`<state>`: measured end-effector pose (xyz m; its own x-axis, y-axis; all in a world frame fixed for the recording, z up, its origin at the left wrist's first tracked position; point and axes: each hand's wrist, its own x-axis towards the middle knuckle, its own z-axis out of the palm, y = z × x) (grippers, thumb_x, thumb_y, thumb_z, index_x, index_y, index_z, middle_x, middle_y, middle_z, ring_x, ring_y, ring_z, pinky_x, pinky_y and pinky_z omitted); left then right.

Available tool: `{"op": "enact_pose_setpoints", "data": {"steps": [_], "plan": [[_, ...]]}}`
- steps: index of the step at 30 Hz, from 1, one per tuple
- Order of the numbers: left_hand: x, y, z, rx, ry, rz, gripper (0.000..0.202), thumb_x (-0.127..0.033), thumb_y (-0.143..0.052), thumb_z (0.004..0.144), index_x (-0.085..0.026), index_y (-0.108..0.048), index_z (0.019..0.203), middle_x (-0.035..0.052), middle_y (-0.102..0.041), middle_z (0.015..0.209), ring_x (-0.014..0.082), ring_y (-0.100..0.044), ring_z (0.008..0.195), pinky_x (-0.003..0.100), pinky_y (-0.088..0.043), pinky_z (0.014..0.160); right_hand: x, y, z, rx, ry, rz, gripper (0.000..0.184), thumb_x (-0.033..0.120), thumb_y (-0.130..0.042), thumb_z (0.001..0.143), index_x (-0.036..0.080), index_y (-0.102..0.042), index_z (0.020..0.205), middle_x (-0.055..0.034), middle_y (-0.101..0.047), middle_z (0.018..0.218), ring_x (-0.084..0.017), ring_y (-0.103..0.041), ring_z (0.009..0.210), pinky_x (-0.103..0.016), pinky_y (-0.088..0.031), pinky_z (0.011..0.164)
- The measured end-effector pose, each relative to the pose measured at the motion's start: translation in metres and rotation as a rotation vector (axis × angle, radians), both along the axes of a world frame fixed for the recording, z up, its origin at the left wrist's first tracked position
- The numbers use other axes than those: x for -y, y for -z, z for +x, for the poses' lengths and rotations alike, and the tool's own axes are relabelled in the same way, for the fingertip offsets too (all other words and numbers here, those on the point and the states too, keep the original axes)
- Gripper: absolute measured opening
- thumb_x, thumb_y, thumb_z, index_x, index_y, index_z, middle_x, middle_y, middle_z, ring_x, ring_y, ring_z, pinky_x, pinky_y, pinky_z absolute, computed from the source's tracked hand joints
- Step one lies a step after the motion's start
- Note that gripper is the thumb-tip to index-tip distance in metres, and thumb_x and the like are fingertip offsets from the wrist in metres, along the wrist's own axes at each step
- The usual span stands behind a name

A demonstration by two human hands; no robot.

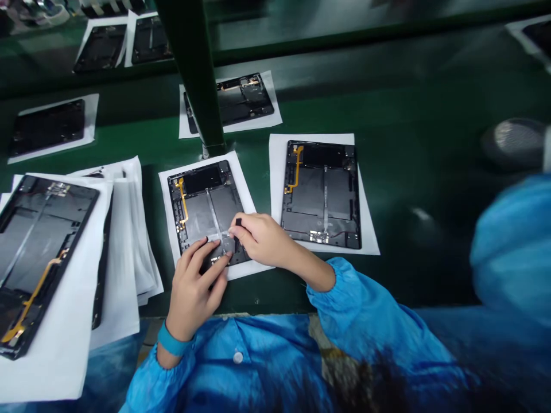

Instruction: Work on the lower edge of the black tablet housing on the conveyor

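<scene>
A tablet back housing (196, 209) lies on a white paper sheet (171, 244) in front of me, with an orange flex cable and a pale strip down its middle. My left hand (196, 284) rests with fingers spread on the lower part of that housing. My right hand (260, 238) is closed in a pinch over the lower right of the same housing. A small dark piece (238, 222) shows at its fingertips, too small to name. To the right, a second housing (321, 195) lies on its own sheet, near my right forearm.
On the left stand stacked housings (47, 229) with paper between them. Further back lie another housing (245, 100) and a dark one (49, 126). A green post (193, 74) rises behind the work. At the right edge is another person's blue sleeve (512, 246).
</scene>
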<state>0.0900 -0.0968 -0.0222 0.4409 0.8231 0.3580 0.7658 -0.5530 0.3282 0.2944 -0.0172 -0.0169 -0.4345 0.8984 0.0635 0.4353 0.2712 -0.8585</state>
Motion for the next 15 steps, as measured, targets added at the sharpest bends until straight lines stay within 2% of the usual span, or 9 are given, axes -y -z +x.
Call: {"op": "enact_pose_setpoints", "data": {"steps": [5,10,15], "plan": [[-0.0005,-0.001,0.0006,0.012,-0.01,-0.014,0.028,-0.016,-0.059,0.099,-0.023,-0.067,0.124,0.0077,-0.061,0.136,0.0293,-0.052,0.134,0.052,-0.053,0.11,0.0005,-0.0004,0.0002,0.013,-0.005,-0.006,0.021,0.024,-0.048,0.101,0.021,-0.058,0.083,-0.001,-0.067,0.076,-0.015,-0.061,0.073,-0.026,-0.042,0.071],[-0.0001,-0.0007,0.0012,0.033,-0.014,-0.004,0.032,-0.017,-0.06,0.099,-0.019,-0.062,0.131,0.0075,-0.064,0.134,0.0275,-0.054,0.134,0.049,-0.052,0.113,0.0009,-0.0009,0.0006,0.01,-0.004,-0.027,0.02,0.023,-0.048,0.101,0.021,-0.057,0.084,0.0008,-0.063,0.071,-0.015,-0.059,0.069,-0.026,-0.041,0.07],[0.0006,-0.0001,0.0008,0.038,-0.012,-0.009,0.031,-0.016,-0.06,0.098,-0.019,-0.062,0.129,0.0069,-0.065,0.133,0.0272,-0.054,0.135,0.049,-0.051,0.114,0.0011,-0.0011,0.0003,0.011,-0.008,-0.024,0.02,0.023,-0.047,0.101,0.021,-0.057,0.083,0.0014,-0.062,0.07,-0.014,-0.058,0.068,-0.026,-0.041,0.07]]}}
